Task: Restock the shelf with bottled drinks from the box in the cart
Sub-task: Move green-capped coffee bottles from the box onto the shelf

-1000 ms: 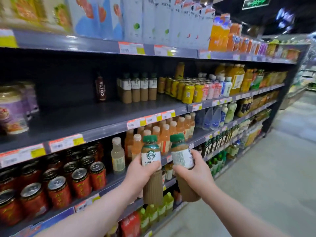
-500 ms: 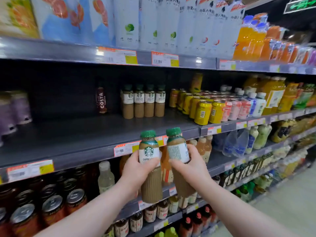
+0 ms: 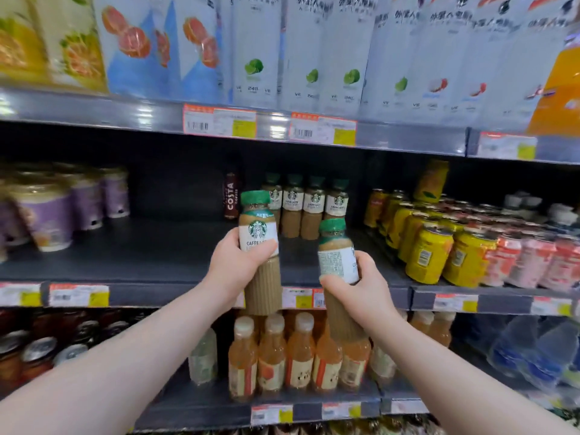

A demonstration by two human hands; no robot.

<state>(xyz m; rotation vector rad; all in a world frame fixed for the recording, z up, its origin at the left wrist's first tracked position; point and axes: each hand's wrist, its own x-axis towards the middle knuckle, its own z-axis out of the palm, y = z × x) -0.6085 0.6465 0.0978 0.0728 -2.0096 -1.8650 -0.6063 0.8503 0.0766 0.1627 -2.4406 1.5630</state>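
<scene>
While raised at the shelf: two coffee bottles, green caps, white labels, tan ribbed bodies.
Left hand [image 3: 233, 265]: wrapped around left bottle [image 3: 259, 246], upright.
Right hand [image 3: 365, 290]: gripping right bottle [image 3: 337, 255], lower, tilted slightly.
Shelf [image 3: 141, 255]: bare dark deck ahead; four matching bottles [image 3: 309, 208] at back.

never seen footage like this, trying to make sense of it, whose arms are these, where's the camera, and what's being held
There is no machine here. A person wears a camera on the head, so you look down their own arms at a shop shelf. The left hand holds one green-capped latte bottle; the right hand holds another. Both bottles are upright in front of the middle shelf. At its back stand matching bottles, with a dark Costa bottle beside them and yellow cans to the right.
</scene>
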